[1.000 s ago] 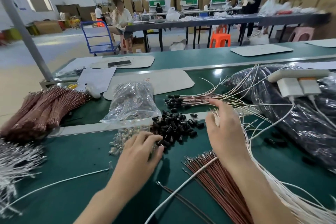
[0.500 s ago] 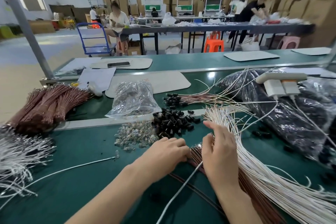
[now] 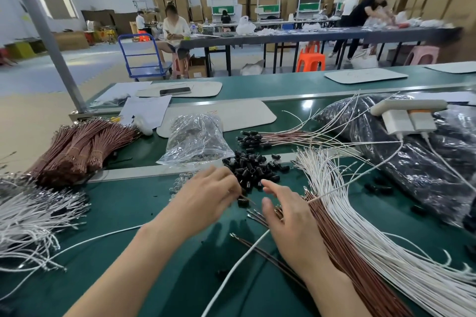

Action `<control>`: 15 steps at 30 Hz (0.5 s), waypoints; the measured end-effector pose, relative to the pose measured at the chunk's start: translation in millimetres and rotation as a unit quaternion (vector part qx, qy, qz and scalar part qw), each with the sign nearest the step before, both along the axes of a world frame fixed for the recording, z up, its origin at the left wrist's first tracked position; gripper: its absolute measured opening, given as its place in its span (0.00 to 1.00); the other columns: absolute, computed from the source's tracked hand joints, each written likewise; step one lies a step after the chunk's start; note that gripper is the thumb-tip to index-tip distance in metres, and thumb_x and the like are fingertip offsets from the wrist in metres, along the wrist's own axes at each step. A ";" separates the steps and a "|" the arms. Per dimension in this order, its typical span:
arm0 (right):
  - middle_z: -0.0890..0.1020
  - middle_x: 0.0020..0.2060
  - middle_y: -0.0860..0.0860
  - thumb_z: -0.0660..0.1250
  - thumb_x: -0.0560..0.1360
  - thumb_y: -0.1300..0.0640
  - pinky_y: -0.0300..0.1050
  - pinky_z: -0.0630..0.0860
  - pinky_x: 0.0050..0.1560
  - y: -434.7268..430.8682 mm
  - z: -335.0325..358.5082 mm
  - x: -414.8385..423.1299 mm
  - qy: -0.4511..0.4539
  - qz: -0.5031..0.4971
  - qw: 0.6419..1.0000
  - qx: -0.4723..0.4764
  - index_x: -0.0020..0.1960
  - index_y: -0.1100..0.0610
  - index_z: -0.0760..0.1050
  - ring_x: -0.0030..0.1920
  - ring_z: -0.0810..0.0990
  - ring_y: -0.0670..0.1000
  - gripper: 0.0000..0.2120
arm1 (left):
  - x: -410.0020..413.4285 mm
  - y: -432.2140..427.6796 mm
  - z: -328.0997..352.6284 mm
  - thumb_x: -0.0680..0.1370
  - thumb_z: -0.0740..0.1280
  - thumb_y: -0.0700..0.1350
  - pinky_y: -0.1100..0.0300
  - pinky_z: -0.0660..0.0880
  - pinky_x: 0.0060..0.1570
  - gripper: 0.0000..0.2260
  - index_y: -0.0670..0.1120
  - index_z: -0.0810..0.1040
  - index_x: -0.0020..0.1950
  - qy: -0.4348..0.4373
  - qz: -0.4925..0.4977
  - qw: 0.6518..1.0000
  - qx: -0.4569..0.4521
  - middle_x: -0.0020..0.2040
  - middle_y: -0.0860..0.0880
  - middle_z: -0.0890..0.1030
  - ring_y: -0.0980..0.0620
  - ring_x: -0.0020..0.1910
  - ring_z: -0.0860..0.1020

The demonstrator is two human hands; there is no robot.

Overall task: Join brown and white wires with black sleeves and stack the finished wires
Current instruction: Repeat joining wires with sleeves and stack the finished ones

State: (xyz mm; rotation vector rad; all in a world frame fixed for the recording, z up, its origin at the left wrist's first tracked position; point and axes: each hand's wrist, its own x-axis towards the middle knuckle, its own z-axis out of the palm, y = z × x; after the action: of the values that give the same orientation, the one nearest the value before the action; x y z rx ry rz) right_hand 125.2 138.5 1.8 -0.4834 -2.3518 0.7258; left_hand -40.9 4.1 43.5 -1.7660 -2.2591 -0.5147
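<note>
The bench [image 3: 134,203] is dark green, the sleeves [image 3: 253,170] glossy black, the brown wires [image 3: 337,231] coppery beside plain white wires [image 3: 332,188], and the left-edge bundle [image 3: 77,147] reddish brown.

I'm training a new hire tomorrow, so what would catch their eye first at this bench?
The left hand and right hand come together in the centre foreground, at the near edge of a pile of black sleeves. To the right, long white wires fan out beside a sheaf of brown wires. At far left lie tied brown bundles.
</note>
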 end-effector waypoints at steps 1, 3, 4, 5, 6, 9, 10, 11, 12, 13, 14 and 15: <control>0.74 0.58 0.34 0.51 0.83 0.40 0.36 0.64 0.62 0.4 -1.0 -0.4 -0.022 0.010 1.000 0.001 0.73 0.43 0.67 0.60 0.70 0.36 0.21 | -3.5 -7.3 3.8 0.82 0.65 0.50 0.56 0.72 0.60 0.06 0.51 0.80 0.55 -0.013 0.029 0.999 0.029 0.56 0.55 0.78 0.54 0.57 0.73; 0.75 0.55 0.34 0.48 0.81 0.36 0.35 0.65 0.61 1.4 -2.4 -0.8 -0.052 0.019 0.998 0.010 0.72 0.43 0.68 0.57 0.71 0.38 0.25 | -9.5 -23.9 10.7 0.81 0.67 0.49 0.59 0.71 0.59 0.03 0.52 0.79 0.52 -0.040 0.085 0.991 0.093 0.54 0.57 0.78 0.57 0.56 0.73; 0.76 0.54 0.33 0.49 0.81 0.36 0.34 0.64 0.60 1.5 -2.4 -0.9 -0.056 0.021 0.998 0.015 0.71 0.43 0.70 0.56 0.71 0.38 0.25 | -11.8 -31.6 13.0 0.80 0.67 0.48 0.60 0.70 0.57 0.02 0.53 0.79 0.52 -0.059 0.106 0.985 0.122 0.52 0.59 0.78 0.59 0.55 0.73; 0.76 0.53 0.33 0.50 0.81 0.37 0.34 0.65 0.59 1.5 -2.2 -1.6 -0.055 0.025 0.998 0.018 0.70 0.43 0.73 0.55 0.72 0.38 0.23 | -13.4 -37.9 14.2 0.80 0.68 0.48 0.59 0.71 0.56 0.01 0.54 0.78 0.51 -0.078 0.120 0.980 0.142 0.51 0.61 0.78 0.60 0.55 0.73; 0.77 0.51 0.33 0.52 0.82 0.39 0.34 0.66 0.59 0.8 -2.0 -2.0 -0.053 0.033 0.998 0.022 0.68 0.44 0.75 0.54 0.74 0.38 0.21 | -14.5 -42.9 13.7 0.80 0.68 0.48 0.58 0.71 0.55 0.02 0.56 0.77 0.51 -0.093 0.127 0.976 0.152 0.51 0.63 0.78 0.60 0.56 0.73; 0.79 0.47 0.34 0.55 0.82 0.41 0.37 0.73 0.57 -3.4 -1.6 -5.1 -0.030 0.044 0.998 0.013 0.64 0.46 0.79 0.49 0.77 0.37 0.19 | -16.0 -51.3 6.2 0.80 0.69 0.52 0.57 0.73 0.57 0.07 0.56 0.77 0.57 -0.153 0.157 0.956 0.195 0.54 0.65 0.77 0.61 0.57 0.73; 0.79 0.47 0.34 0.56 0.82 0.42 0.36 0.75 0.55 -4.9 -1.2 -7.3 -0.013 0.040 0.999 -0.004 0.63 0.47 0.79 0.49 0.79 0.37 0.18 | -14.9 -52.2 1.8 0.79 0.69 0.54 0.59 0.73 0.56 0.14 0.55 0.75 0.63 -0.203 0.179 0.933 0.238 0.56 0.64 0.76 0.61 0.57 0.74; 0.80 0.48 0.34 0.58 0.82 0.43 0.35 0.76 0.53 -6.2 -0.8 -10.1 0.008 0.033 0.999 -0.022 0.62 0.48 0.80 0.49 0.79 0.36 0.17 | -11.9 -51.8 -2.3 0.78 0.69 0.56 0.62 0.73 0.53 0.21 0.54 0.71 0.69 -0.274 0.203 0.895 0.288 0.58 0.61 0.75 0.60 0.55 0.75; 0.81 0.48 0.35 0.59 0.82 0.44 0.33 0.76 0.53 -7.5 0.3 -13.5 0.029 0.025 0.999 -0.035 0.62 0.48 0.80 0.50 0.80 0.36 0.16 | -8.5 -50.1 -6.3 0.77 0.69 0.59 0.65 0.75 0.49 0.27 0.52 0.67 0.73 -0.356 0.221 0.848 0.324 0.58 0.58 0.76 0.60 0.52 0.77; 0.82 0.49 0.36 0.60 0.82 0.45 0.33 0.77 0.51 -9.3 2.1 -17.3 0.045 0.021 0.998 -0.037 0.62 0.48 0.81 0.49 0.80 0.37 0.16 | -4.2 -46.9 -11.2 0.76 0.68 0.59 0.65 0.76 0.45 0.30 0.50 0.67 0.74 -0.443 0.212 0.801 0.343 0.56 0.55 0.78 0.59 0.48 0.79; 0.82 0.48 0.37 0.60 0.82 0.45 0.33 0.77 0.49 -11.9 4.4 -21.1 0.051 0.024 0.998 -0.028 0.62 0.48 0.81 0.48 0.81 0.38 0.16 | 0.1 -43.6 -17.7 0.75 0.68 0.58 0.65 0.77 0.40 0.30 0.47 0.69 0.73 -0.526 0.174 0.757 0.348 0.52 0.52 0.80 0.58 0.43 0.80; 0.82 0.46 0.38 0.60 0.81 0.44 0.36 0.78 0.46 -15.1 6.6 -24.6 0.047 0.030 0.998 -0.010 0.62 0.48 0.81 0.44 0.81 0.40 0.16 | 4.0 -40.2 -24.2 0.74 0.68 0.56 0.65 0.77 0.36 0.27 0.45 0.73 0.70 -0.596 0.125 0.715 0.345 0.47 0.50 0.82 0.56 0.38 0.80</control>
State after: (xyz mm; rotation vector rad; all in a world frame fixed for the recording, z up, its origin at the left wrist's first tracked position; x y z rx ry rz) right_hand 100.5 123.4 8.4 -0.3805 -2.2812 0.7823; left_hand -36.9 -36.1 19.3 -0.6604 -2.2021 -2.5570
